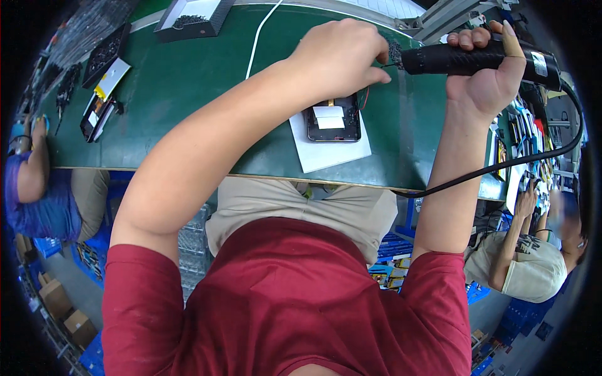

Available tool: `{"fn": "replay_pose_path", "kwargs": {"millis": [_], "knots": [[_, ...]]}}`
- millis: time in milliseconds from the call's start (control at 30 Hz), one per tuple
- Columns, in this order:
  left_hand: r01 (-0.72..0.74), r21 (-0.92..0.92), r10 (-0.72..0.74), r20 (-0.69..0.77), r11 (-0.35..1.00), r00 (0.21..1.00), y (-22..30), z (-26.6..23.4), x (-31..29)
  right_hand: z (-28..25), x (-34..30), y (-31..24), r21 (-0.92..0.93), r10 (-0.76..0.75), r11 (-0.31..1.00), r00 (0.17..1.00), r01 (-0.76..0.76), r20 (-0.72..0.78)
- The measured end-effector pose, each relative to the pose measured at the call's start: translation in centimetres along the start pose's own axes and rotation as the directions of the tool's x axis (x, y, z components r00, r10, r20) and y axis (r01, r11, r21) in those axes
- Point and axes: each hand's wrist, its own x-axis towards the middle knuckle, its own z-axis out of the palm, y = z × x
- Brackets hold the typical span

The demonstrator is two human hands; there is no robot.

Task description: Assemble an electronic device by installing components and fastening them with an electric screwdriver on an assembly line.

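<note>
My right hand (pixel 483 91) is wrapped round a black electric screwdriver (pixel 429 60), held level above the bench with its bit pointing left. A black cord (pixel 489 170) loops from its back end across my right forearm. My left hand (pixel 342 59) is curled by the bit tip, thumb and forefinger close together; whatever they pinch is too small to make out. Beside these fingers lies a heap of tiny dark screws (pixel 394 51). Below my left hand, an opened phone (pixel 343 134) with white stickers rests on a white pad (pixel 312 158); thin red wires show at its right edge.
On the green bench (pixel 207 94), a box (pixel 218 24) of small black parts stands at the far left, near a dark tray (pixel 105 55) and another opened phone (pixel 91 125). A white cable (pixel 256 44) crosses the bench. Co-workers sit left (pixel 47 207) and right (pixel 533 266).
</note>
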Motion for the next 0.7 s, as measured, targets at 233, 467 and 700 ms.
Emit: {"fn": "replay_pose_path", "kwargs": {"millis": [233, 467, 700], "knots": [[-0.099, 0.032, 0.099, -0.004, 0.995, 0.995, -1.1, 1.8, 1.0, 4.2, -2.2, -0.5, -0.164, -0.161, 0.979, 0.958, 0.124, -0.235], [-0.146, 0.061, 0.146, 0.005, 0.987, 0.989, -0.2, 1.3, 0.8, 2.7, -2.6, -1.2, -0.134, -0.184, 0.978, 0.969, 0.162, -0.167], [-0.134, -0.234, 0.137, -0.006, 0.963, 0.991, 0.6, -1.4, -0.3, 2.7, -3.5, -2.2, -0.091, -0.206, 0.974, 0.978, 0.208, 0.029]]}}
